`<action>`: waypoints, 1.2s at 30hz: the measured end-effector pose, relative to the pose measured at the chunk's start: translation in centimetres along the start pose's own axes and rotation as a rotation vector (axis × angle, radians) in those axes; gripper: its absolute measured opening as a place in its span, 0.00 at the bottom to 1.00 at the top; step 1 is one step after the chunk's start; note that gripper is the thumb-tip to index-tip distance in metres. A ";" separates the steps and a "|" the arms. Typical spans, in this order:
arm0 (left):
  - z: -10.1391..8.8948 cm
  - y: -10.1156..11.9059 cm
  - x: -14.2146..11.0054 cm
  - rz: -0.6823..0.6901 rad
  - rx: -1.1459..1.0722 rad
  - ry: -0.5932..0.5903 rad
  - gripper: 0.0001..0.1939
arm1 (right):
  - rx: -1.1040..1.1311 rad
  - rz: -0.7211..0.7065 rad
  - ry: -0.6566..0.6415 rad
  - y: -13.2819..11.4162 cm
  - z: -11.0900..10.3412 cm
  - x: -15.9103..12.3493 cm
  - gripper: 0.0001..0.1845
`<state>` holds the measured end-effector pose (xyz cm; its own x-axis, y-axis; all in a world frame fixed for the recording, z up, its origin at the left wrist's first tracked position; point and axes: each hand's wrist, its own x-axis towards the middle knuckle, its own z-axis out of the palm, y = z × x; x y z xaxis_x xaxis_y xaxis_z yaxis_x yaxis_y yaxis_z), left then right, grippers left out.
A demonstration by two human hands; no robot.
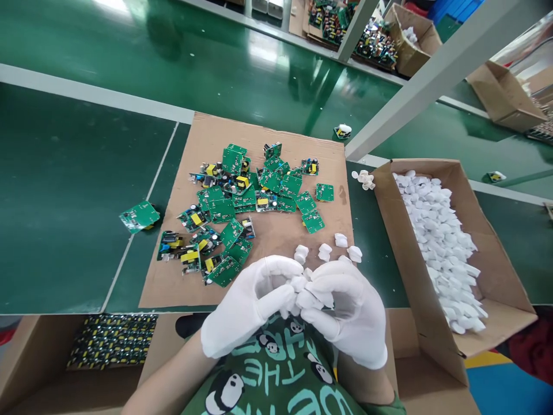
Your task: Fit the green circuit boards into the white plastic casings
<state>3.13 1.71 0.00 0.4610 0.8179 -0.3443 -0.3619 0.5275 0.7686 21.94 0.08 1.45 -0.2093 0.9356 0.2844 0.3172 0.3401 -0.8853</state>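
Observation:
My left hand [253, 305] and my right hand [354, 305], both in white gloves, meet in front of my body at the near edge of the cardboard sheet [276, 279]. Between their pinched fingers is a small cluster of white pieces [306, 298], partly covered by the fingertips. Whether these are soft or hard I cannot tell. Just beyond the fingers lie several similar loose white pieces [325, 252]. Farther left on the sheet, small green circuit boards [244, 196] are heaped, some face down, others with yellow and black components up.
An open cardboard box [389, 230] of white pieces stands at right, with small whitish bits [366, 180] beside it. One circuit board [140, 217] lies left of the sheet. A grey post [415, 75] rises behind. Below the table edge sits a carton [38, 357] of boards.

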 end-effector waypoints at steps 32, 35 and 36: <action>0.5 0.1 0.1 -0.097 -0.121 -0.013 0.16 | 0.168 0.305 0.032 0.8 0.8 -0.3 0.21; 0.8 0.5 0.1 -0.103 -0.062 -0.011 0.15 | 0.013 0.205 -0.065 0.7 0.6 -0.4 0.29; 0.8 0.5 0.1 -0.097 -0.045 -0.014 0.14 | -0.025 0.175 -0.104 0.7 0.5 -0.3 0.31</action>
<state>3.58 1.85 0.78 0.5067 0.7592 -0.4086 -0.3504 0.6144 0.7069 21.78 -0.02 0.59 -0.2430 0.9662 0.0865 0.3799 0.1768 -0.9080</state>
